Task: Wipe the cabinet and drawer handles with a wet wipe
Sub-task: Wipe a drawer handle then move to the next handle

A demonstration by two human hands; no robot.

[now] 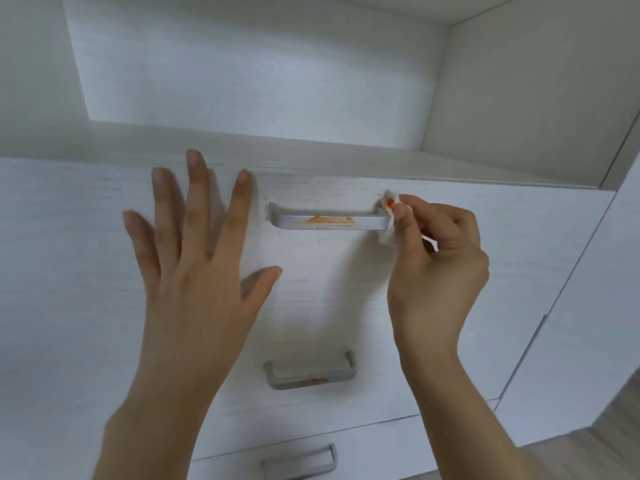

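Note:
The top drawer's grey bar handle (329, 221) carries an orange smear along its middle. My right hand (436, 251) pinches a small white wet wipe (388, 216) stained orange-red and holds it against the handle's right end. My left hand (197, 251) lies flat with fingers spread on the white drawer front (485, 237), just left of the handle. Below, a second drawer handle (310, 372) also shows an orange smear. A third handle (299, 460) is at the bottom edge.
An open white shelf recess (259, 74) sits above the drawers. To the right stands a tall cabinet door (588, 323) with a long vertical handle (531, 348). Wood-look floor (588, 452) shows at the lower right.

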